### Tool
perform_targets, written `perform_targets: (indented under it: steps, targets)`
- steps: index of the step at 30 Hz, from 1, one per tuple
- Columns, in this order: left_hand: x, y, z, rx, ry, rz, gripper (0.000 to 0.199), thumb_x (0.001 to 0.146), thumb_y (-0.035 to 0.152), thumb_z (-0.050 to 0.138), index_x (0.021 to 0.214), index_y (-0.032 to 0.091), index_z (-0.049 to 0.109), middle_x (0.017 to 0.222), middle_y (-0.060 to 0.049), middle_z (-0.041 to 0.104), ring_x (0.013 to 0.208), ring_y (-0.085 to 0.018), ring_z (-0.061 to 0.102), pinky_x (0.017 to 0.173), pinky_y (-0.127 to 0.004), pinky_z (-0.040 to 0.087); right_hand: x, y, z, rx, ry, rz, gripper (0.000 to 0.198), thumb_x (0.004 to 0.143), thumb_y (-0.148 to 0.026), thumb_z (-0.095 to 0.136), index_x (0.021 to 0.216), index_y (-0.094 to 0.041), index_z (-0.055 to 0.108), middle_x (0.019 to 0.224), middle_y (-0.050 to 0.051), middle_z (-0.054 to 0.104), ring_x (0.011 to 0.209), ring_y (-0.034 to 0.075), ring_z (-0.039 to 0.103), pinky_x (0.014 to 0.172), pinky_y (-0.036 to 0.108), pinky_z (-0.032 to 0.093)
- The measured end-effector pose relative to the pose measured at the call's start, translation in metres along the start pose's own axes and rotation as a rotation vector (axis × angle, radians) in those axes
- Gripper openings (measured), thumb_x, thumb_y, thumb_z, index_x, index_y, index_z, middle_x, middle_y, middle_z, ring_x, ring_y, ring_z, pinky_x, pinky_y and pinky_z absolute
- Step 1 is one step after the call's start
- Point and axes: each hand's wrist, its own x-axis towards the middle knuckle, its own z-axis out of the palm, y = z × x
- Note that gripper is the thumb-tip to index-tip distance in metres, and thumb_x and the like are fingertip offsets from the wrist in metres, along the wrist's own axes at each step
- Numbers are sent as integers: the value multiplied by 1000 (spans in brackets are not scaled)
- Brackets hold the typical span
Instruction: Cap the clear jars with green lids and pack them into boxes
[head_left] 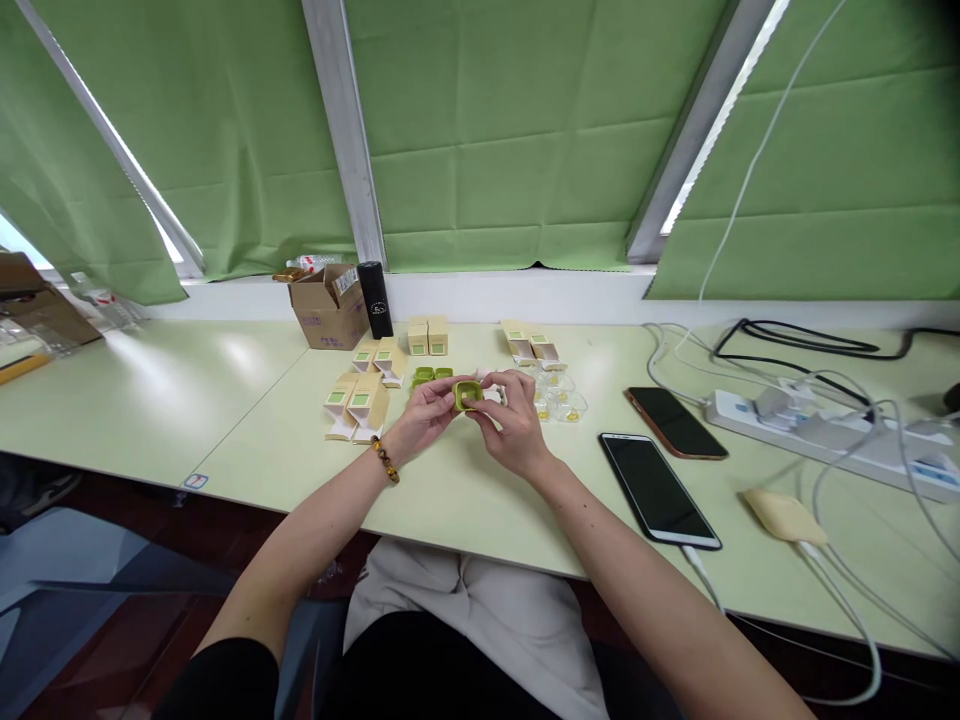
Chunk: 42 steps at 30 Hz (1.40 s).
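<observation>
My left hand [426, 413] is closed on the left side of a small square green cup [468, 394], held up over the table with its hollow facing me. My right hand [513, 418] grips the same cup from the right, its fingertips at the opening; whether anything small is pinched there I cannot make out. Just behind my left hand lie several more green cups [433, 374], partly hidden. Beyond my right hand are several clear plastic pieces with yellow spots [570, 405]. To the left stand opened cream boxes [369, 398] with green squares.
Closed cream boxes [428, 335], more opened boxes [531, 346], a cardboard carton [328, 308] and a black cylinder [376, 300] stand farther back. On the right lie two phones [660, 490], a power strip [832, 440], a cream case [784, 517] and tangled cables.
</observation>
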Motion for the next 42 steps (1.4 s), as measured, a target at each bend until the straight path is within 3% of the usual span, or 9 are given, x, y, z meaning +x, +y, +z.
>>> perform_targets:
  steps: [7,12,17,22,26,32,37,39,42]
  targets:
    - [-1,3,2,19,-25,1,53,78,49,92,119,18,79,116,-14,77,112,-27,72,98,-41,55,-1,-2,-2,-63,4,3,27,96,-21,69,120,-32,72,122,11,60,120,34,51,101,59,53]
    - [1,0,-1,-12,14,31,58,79,44,92,128,18,74,123,-14,75,115,-26,73,106,-43,55,1,0,-3,-58,6,-13,28,95,-20,70,121,-31,71,129,11,59,121,34,50,102,57,51]
    - [6,2,-7,-94,129,103,58,80,37,92,130,18,70,125,-13,75,116,-25,73,111,-44,53,4,10,-10,-159,68,154,32,92,-22,66,124,-24,67,120,12,64,117,35,53,101,54,51]
    - [8,2,-11,-193,169,121,51,81,30,90,126,16,69,129,-16,74,128,-30,69,115,-50,51,0,30,-16,-432,-250,435,37,87,-16,63,123,-18,73,126,15,69,127,39,47,101,50,47]
    - [8,0,-10,-214,170,114,47,83,28,88,124,15,69,130,-18,74,133,-33,66,116,-53,50,-8,41,-15,-587,-495,453,41,82,-13,64,121,-16,76,129,18,68,131,40,46,106,51,40]
    - [9,0,-9,-215,157,116,45,83,27,87,123,15,69,127,-17,76,131,-33,68,114,-52,52,-13,48,-14,-668,-543,420,31,85,-10,59,108,-16,80,123,18,68,124,37,48,106,49,36]
    - [8,1,-10,-178,157,123,48,84,30,87,126,16,68,132,-17,74,131,-32,67,112,-51,53,-5,45,-17,-480,-383,490,29,85,-15,63,108,-18,80,125,18,68,126,38,47,108,53,37]
    - [8,1,-10,-175,164,129,48,83,30,87,125,16,68,132,-17,74,130,-32,68,111,-50,54,1,43,-17,-241,-236,589,27,83,-24,69,108,-21,78,126,16,68,127,38,49,107,54,40]
    - [8,1,-11,-171,177,135,47,83,32,87,125,17,69,130,-16,74,128,-32,69,109,-50,54,8,41,-16,328,-27,765,32,80,-44,75,105,-24,76,115,11,72,114,33,60,97,48,49]
